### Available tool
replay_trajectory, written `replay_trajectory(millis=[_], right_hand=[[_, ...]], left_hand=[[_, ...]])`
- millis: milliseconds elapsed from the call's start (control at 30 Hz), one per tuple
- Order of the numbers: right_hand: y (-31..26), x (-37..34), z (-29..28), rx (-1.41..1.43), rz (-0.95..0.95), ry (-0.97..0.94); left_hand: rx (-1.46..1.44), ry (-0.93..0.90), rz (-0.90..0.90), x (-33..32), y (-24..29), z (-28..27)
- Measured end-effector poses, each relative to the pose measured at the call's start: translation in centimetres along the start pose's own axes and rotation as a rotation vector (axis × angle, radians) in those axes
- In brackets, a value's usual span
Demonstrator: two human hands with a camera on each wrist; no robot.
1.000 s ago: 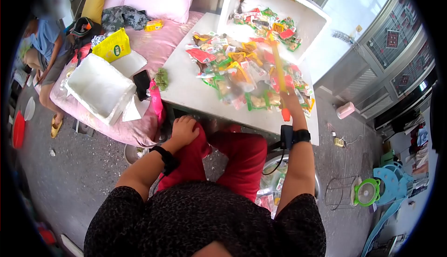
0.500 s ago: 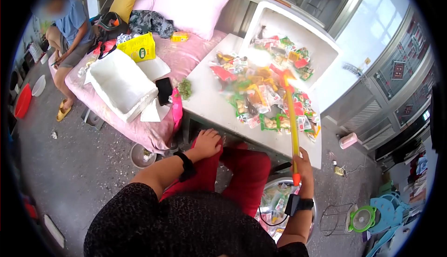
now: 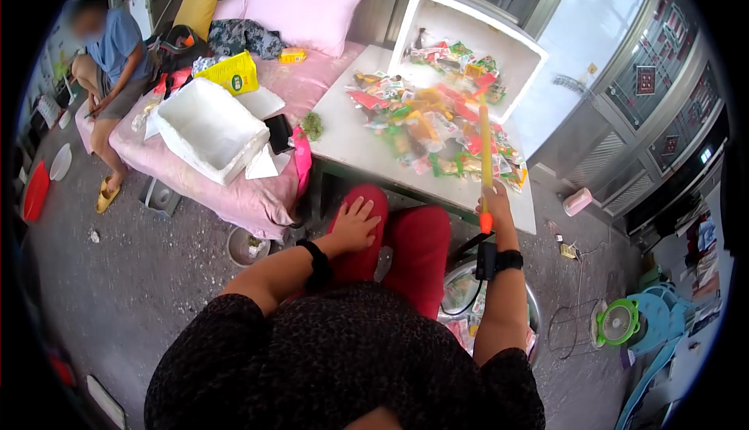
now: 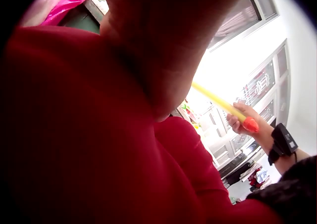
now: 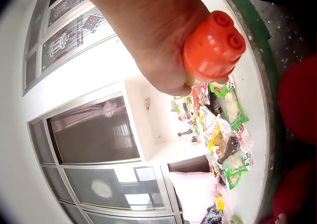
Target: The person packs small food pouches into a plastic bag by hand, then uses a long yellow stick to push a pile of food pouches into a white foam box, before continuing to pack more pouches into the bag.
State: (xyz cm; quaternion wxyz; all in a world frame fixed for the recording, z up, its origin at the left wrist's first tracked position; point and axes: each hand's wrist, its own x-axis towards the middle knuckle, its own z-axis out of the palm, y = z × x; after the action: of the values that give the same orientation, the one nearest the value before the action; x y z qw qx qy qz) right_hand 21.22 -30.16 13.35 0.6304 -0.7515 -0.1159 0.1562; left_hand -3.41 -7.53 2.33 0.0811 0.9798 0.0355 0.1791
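Note:
My right hand (image 3: pixel 496 203) grips a long yellow stick (image 3: pixel 485 149) near its orange end cap (image 5: pixel 213 48). The stick reaches forward over a pile of small food packets (image 3: pixel 425 130) on the white table (image 3: pixel 343 141); its red far end lies by the foam box's opening. In the left wrist view, the right hand (image 4: pixel 246 119) has its fingers curled round the stick. My left hand (image 3: pixel 356 225) rests on the red-trousered knee with its fingers spread.
A white foam box (image 3: pixel 515 48) tipped on its side holds more packets. Another foam box (image 3: pixel 211 134) and a phone (image 3: pixel 278 134) lie on the pink bed at the left. A seated person (image 3: pixel 117 63) is at far left. A metal basin (image 3: pixel 534 313) of packets stands below the table.
The right hand first drew back toward the body with the stick, then moved forward a little. The left hand has stayed on the knee, its fingers now more spread. The head view has shifted.

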Motion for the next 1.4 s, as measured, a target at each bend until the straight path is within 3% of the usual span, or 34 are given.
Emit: replay_trajectory(millis=[200, 467, 600, 767, 967, 1200, 1400], right_hand=[[-2.5, 0.8, 2.1, -0.033, -0.052, 0.058], [-2.9, 6.9, 3.1, -0.142, -0.157, 0.036], [-2.4, 10.7, 3.0, -0.188, -0.167, 0.082], [-0.7, 15.6, 2.0, -0.148, -0.135, -0.004], [1.6, 15.9, 0.7, -0.259, -0.140, -0.062], [0.3, 4.9, -1.1, -0.230, 0.074, -0.034], [1.8, -4.0, -3.0, -0.128, 0.091, -0.092]], left_hand=[[0.011, 0.014, 0.093, -0.3, 2.1, -2.4], [-0.053, -0.034, 0.100, -0.2, 1.6, 0.3], [-0.066, -0.023, 0.106, 0.3, 1.2, 0.9], [-0.109, -0.012, 0.078, 0.7, 0.3, 0.9], [-0.162, 0.008, 0.065, 0.6, 0.1, 1.2], [-0.168, -0.014, 0.044, 0.8, -0.3, 0.9], [-0.160, -0.013, 0.047, 0.8, -0.4, 0.9]])
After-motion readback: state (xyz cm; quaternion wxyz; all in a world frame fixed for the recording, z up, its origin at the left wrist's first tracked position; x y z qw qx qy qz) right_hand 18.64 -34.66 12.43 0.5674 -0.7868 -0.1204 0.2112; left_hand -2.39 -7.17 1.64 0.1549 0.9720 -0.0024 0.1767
